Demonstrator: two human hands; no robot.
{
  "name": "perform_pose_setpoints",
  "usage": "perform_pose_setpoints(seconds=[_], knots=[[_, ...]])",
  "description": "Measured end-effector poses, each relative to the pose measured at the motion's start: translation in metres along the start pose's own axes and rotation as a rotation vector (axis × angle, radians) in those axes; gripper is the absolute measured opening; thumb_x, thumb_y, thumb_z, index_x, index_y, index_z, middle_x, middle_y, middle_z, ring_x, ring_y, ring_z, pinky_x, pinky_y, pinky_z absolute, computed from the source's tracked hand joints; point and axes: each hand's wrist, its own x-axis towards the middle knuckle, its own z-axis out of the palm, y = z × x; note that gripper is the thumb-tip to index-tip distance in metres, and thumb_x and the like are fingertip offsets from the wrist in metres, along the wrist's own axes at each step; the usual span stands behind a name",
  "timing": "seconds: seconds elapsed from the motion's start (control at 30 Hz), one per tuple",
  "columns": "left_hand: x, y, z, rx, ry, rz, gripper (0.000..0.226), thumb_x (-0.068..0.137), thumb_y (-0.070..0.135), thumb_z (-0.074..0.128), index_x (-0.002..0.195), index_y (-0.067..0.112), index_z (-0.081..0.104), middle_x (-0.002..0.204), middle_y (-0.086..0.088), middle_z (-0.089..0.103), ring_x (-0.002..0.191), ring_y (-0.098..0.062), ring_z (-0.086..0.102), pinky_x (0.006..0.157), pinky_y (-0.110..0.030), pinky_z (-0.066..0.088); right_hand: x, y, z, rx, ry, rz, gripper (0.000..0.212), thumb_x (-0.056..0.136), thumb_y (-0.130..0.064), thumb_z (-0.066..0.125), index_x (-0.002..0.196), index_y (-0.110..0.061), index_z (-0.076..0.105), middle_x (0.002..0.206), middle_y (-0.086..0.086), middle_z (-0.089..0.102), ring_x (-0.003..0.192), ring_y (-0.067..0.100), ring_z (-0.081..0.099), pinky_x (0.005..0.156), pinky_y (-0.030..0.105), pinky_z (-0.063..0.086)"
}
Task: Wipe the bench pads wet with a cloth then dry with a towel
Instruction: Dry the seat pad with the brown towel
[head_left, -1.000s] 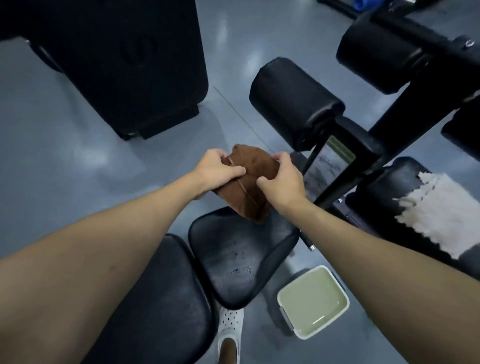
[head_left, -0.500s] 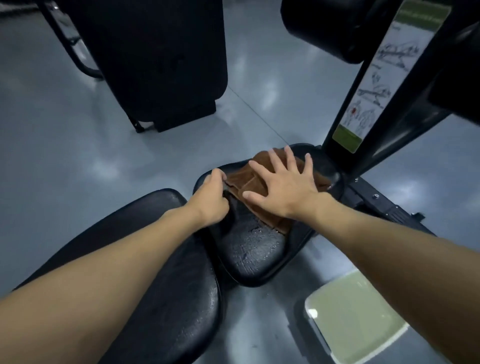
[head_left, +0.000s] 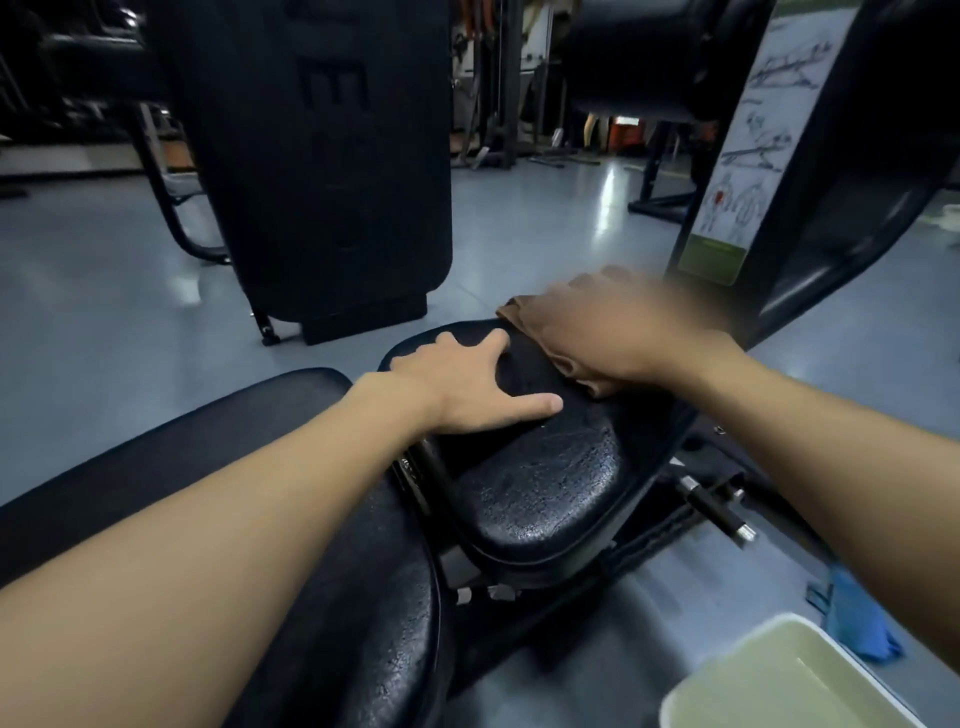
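My left hand (head_left: 467, 389) has let go of the cloth (head_left: 522, 314) and now lies open, bracing the pad (head_left: 545, 478). My right hand (head_left: 628, 332) sweeps the cloth over the pad's far end. Blur hides its fingers, so I cannot tell its grip. Wet wiping looks underway.

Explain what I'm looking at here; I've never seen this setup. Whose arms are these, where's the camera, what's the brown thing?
There is no robot: these are a person's bare arms, seen from a camera on their head, looking forward and down. Below them are two black gym pads: a small seat pad and a longer pad nearer the camera. The left hand rests open on the seat pad. The right hand, blurred, presses a brown cloth on its far end. A basin of liquid stands on the floor, lower right.
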Motion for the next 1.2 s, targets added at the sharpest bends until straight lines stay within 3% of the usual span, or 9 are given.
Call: perform_pose_setpoints(seconds=[0.13, 0.3, 0.47, 0.6, 0.77, 0.93, 1.07, 1.13, 1.2], knots=[[-0.004, 0.002, -0.006, -0.025, -0.064, 0.019, 0.095, 0.066, 0.095, 0.045, 0.145, 0.046, 0.025, 0.136, -0.016, 0.047, 0.125, -0.034, 0.045, 0.104, -0.047, 0.040, -0.038, 0.014, 0.001, 0.014, 0.054, 0.029, 0.057, 0.092, -0.064, 0.024, 0.147, -0.052, 0.026, 0.166, 0.001, 0.014, 0.152, 0.034, 0.002, 0.114, 0.069, 0.006], [-0.005, -0.004, 0.004, -0.020, -0.067, 0.007, 0.111, 0.053, 0.102, 0.039, 0.149, 0.051, 0.019, 0.152, -0.002, 0.024, 0.144, -0.030, 0.026, 0.110, -0.061, 0.030, -0.043, 0.025, 0.006, 0.034, 0.113, 0.070, 0.054, 0.093, -0.059, 0.023, 0.144, -0.048, 0.032, 0.164, 0.002, 0.019, 0.152, 0.031, 0.005, 0.116, 0.064, 0.007], [-0.003, -0.004, 0.011, -0.006, -0.036, 0.029, 0.110, 0.060, 0.100, 0.040, 0.153, 0.047, 0.016, 0.153, 0.001, 0.024, 0.144, -0.027, 0.028, 0.109, -0.062, 0.032, 0.021, 0.022, -0.011, 0.002, -0.050, 0.019, 0.054, 0.090, -0.062, 0.025, 0.142, -0.052, 0.033, 0.159, 0.002, 0.026, 0.144, 0.037, 0.022, 0.109, 0.064, 0.018], [0.001, -0.010, 0.010, -0.070, -0.046, 0.023, 0.119, 0.048, 0.103, 0.039, 0.151, 0.049, 0.018, 0.152, 0.003, 0.023, 0.140, -0.025, 0.035, 0.110, -0.055, 0.036, 0.057, 0.012, -0.016, 0.011, -0.115, 0.034, 0.064, 0.089, -0.072, 0.021, 0.142, -0.041, 0.040, 0.153, 0.003, 0.037, 0.138, 0.039, 0.033, 0.105, 0.064, 0.023], [0.000, -0.009, 0.014, -0.106, -0.022, 0.007, 0.120, 0.045, 0.103, 0.037, 0.151, 0.051, 0.017, 0.155, 0.006, 0.018, 0.139, -0.024, 0.037, 0.112, -0.053, 0.034, 0.048, 0.013, -0.013, 0.022, -0.056, -0.007, 0.057, 0.089, -0.064, 0.026, 0.137, -0.039, 0.045, 0.147, 0.005, 0.044, 0.133, 0.038, 0.038, 0.103, 0.064, 0.024], [-0.006, -0.009, 0.016, -0.127, 0.003, -0.011, 0.115, 0.048, 0.103, 0.037, 0.150, 0.053, 0.019, 0.158, 0.006, 0.018, 0.139, -0.026, 0.038, 0.113, -0.053, 0.033, 0.000, 0.021, -0.005, 0.029, 0.014, -0.079, 0.058, 0.088, -0.062, 0.022, 0.141, -0.046, 0.040, 0.161, 0.000, 0.028, 0.148, 0.033, 0.019, 0.112, 0.064, 0.015], [-0.015, -0.009, 0.020, -0.144, 0.090, 0.016, 0.098, 0.062, 0.096, 0.045, 0.141, 0.039, 0.033, 0.149, 0.006, 0.034, 0.130, -0.020, 0.045, 0.109, -0.056, 0.035, -0.055, 0.024, 0.005, 0.058, 0.095, -0.094, 0.053, 0.093, -0.059, 0.021, 0.143, -0.050, 0.035, 0.166, -0.001, 0.018, 0.153, 0.029, 0.007, 0.118, 0.061, 0.005], [-0.025, -0.015, 0.024, -0.135, 0.144, 0.059, 0.086, 0.072, 0.089, 0.046, 0.140, 0.038, 0.038, 0.149, 0.007, 0.034, 0.135, -0.016, 0.040, 0.111, -0.054, 0.034, -0.076, 0.023, 0.008, 0.055, 0.083, -0.107, 0.054, 0.095, -0.065, 0.020, 0.145, -0.050, 0.030, 0.167, 0.000, 0.012, 0.153, 0.030, 0.001, 0.117, 0.063, 0.001], [-0.035, -0.026, 0.029, -0.099, 0.146, 0.080, 0.084, 0.075, 0.088, 0.041, 0.148, 0.047, 0.031, 0.158, 0.007, 0.025, 0.146, -0.016, 0.025, 0.116, -0.051, 0.027, -0.084, 0.020, 0.008, 0.052, 0.050, -0.110, 0.062, 0.091, -0.076, 0.016, 0.147, -0.051, 0.026, 0.168, 0.000, 0.008, 0.153, 0.032, -0.004, 0.117, 0.066, -0.002]])
